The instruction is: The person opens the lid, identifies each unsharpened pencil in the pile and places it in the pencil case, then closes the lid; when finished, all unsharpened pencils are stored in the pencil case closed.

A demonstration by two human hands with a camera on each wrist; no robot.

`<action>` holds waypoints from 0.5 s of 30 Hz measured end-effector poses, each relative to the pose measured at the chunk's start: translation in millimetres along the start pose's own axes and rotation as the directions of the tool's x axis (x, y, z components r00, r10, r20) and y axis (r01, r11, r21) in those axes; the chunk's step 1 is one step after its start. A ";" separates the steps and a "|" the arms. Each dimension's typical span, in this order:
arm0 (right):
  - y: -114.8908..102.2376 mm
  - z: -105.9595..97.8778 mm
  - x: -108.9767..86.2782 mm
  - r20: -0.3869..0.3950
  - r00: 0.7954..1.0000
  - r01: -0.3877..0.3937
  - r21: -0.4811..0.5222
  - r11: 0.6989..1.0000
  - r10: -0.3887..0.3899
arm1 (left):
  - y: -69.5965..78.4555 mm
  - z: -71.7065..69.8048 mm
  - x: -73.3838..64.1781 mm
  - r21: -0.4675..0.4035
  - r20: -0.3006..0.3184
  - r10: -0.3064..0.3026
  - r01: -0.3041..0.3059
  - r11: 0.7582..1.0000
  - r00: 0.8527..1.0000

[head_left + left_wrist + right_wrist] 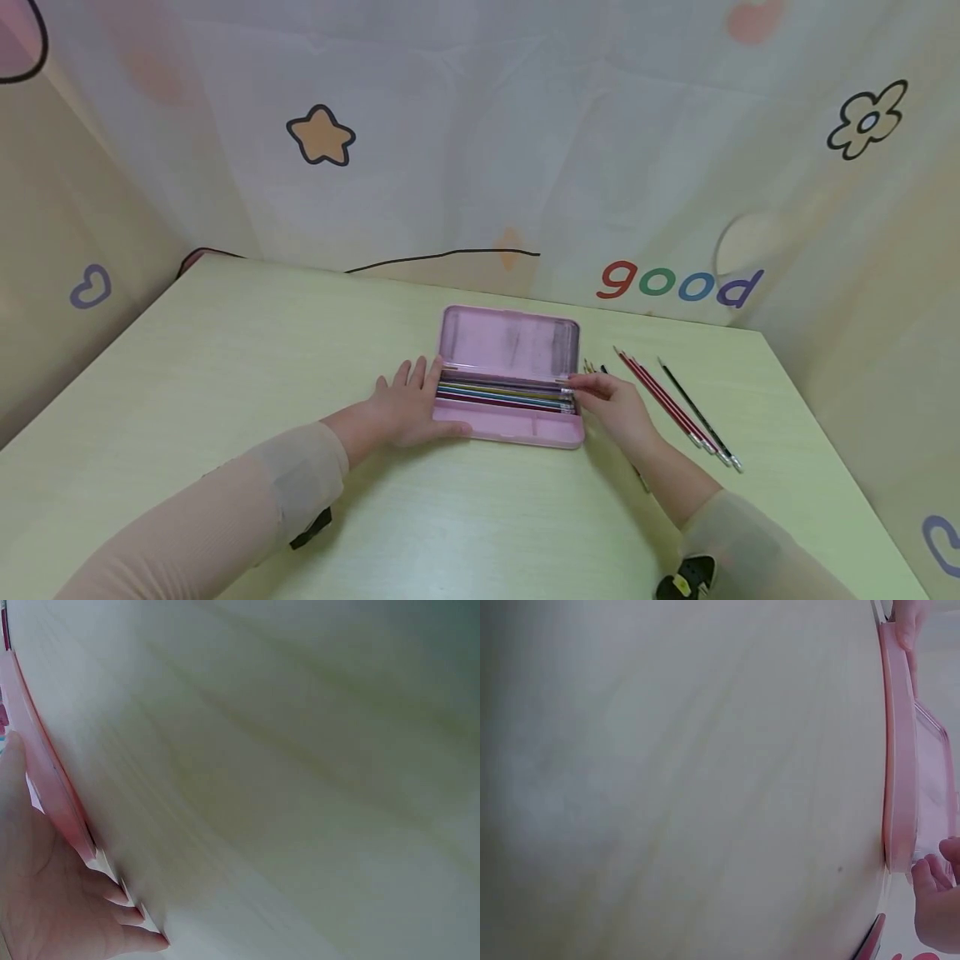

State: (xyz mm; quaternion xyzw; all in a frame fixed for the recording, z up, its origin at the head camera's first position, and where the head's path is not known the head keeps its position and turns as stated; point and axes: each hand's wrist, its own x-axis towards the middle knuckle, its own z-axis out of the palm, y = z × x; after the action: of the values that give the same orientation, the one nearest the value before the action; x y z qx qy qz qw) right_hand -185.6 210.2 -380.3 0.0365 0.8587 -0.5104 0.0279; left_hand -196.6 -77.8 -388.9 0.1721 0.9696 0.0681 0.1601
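A pink pencil case (551,432) lies with its lid (495,337) raised behind it. Several pencils (502,398) in different colours lie side by side across the tray. At the case's left end, my left hand (408,408) rests with spread, straight fingers, its thumb along the front rim. The left wrist view shows that thumb touching the pink wall (45,765). My right hand (611,408) is at the case's right end, thumb and fingertips pinching the end of a pencil over the tray. Its fingers partly hide that pencil.
To the right of the case lie several red pencils (663,400) and a dark pencil (697,410), slanting across the pale table (247,350). More pencils (590,367) lie partly hidden under the right hand and forearm. A printed cloth (450,167) hangs behind the table.
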 end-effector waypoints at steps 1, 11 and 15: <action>-0.3 -0.4 -0.6 0.000 1.000 0.003 -0.006 1.000 -0.003 | -0.1 0.1 0.3 0.000 0.000 0.000 0.000 1.000 1.000; 7.1 -21.6 -13.4 0.006 1.000 0.003 -0.027 1.000 -0.003 | -1.5 1.5 1.7 -0.004 0.001 -0.003 0.003 1.000 1.000; 15.2 -36.2 -20.5 0.015 1.000 -0.020 -0.011 1.000 0.020 | -1.7 1.8 1.5 -0.010 0.004 -0.004 0.004 1.000 1.000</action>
State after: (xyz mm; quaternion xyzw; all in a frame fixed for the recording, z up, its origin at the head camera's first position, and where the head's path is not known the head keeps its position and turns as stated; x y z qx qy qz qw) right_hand -164.1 248.5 -374.5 0.0409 0.8608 -0.5057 0.0399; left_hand -197.9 -78.7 -391.3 0.1697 0.9693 0.0724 0.1628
